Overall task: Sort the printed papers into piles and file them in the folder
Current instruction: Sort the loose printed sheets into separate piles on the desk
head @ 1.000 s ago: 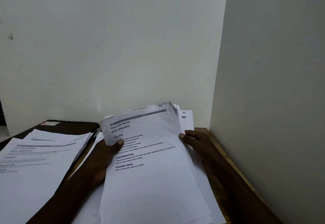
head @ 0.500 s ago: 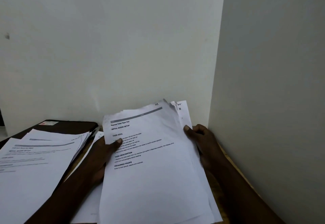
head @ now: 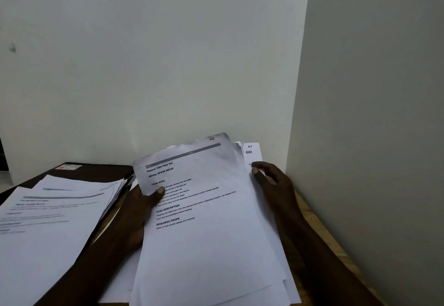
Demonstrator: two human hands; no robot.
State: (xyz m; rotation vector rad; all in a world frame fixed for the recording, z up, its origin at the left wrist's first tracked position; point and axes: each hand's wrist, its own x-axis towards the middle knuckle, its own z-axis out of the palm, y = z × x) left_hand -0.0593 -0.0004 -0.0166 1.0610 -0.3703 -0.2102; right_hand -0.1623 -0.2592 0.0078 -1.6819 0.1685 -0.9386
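Left hand [head: 141, 209] and right hand [head: 271, 180] grip the paper stack [head: 206, 221] by its side edges; walls crowd the right bench [head: 319, 229] edge.

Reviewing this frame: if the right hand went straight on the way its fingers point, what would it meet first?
The held stack of white printed papers, whose right edge the right hand grips. Beyond that, probably the white back wall, though depth is unclear.
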